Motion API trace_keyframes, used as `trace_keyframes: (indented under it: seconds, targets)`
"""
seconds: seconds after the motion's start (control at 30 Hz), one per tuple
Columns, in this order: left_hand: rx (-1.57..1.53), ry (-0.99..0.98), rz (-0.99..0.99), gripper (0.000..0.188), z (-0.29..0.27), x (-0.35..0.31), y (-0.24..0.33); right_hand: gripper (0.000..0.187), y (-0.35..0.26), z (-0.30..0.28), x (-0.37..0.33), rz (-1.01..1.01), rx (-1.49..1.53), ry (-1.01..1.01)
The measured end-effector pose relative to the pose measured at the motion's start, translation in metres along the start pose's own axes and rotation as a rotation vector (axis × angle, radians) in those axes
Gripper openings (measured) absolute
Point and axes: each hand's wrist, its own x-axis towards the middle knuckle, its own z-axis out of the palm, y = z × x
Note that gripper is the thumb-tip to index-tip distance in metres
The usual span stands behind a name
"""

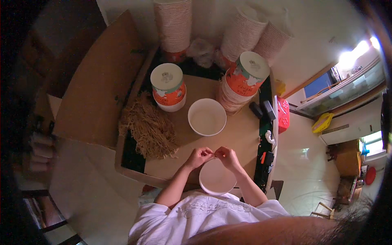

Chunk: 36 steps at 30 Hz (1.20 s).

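Observation:
A white paper tub sits right against my body at the near edge of the table. Over its far rim, my left hand and my right hand meet with fingertips pinched together. Whatever lies between the fingertips is too small to make out. Just beyond the hands stands a second white tub, mouth up. To the left lies a shaggy heap of brown fibre strands.
Upside-down orange-and-green printed tubs stand at the back left and back right. Tall stacks of nested tubs rise behind. A brown cardboard flap leans at left. Along the right edge lie a black-and-orange tool and dark blocks.

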Motion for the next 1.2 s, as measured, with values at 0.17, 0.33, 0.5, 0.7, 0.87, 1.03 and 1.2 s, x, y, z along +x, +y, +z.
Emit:
trace_keyframes:
  seconds: [0.17,0.33,0.5,0.7,0.87,1.03,1.2]
  targets:
    - [-0.661,-0.067,-0.272,0.008,0.011,-0.005,0.010,0.006,0.004,0.007,-0.005,-0.072,-0.061,0.141]
    - [-0.593,-0.072,-0.368,0.012,0.008,-0.003,-0.016,0.004,-0.017,0.011,-0.016,-0.169,-0.258,0.192]
    - [-0.675,-0.015,-0.474,0.012,0.010,-0.004,-0.012,0.004,-0.016,0.022,-0.022,-0.247,-0.330,0.369]
    - [-0.670,0.006,-0.531,0.012,0.008,-0.005,-0.003,0.005,-0.013,0.028,-0.020,-0.334,-0.372,0.478]
    - [-0.683,0.007,-0.519,0.013,0.009,-0.007,-0.011,0.006,-0.012,0.031,-0.022,-0.331,-0.381,0.482]
    - [-0.742,0.041,-0.524,0.012,0.010,-0.008,-0.008,0.009,-0.010,0.028,-0.025,-0.351,-0.407,0.436]
    - [-0.775,0.017,-0.456,0.013,0.010,-0.011,-0.004,0.013,-0.018,0.017,-0.028,-0.374,-0.348,0.328]
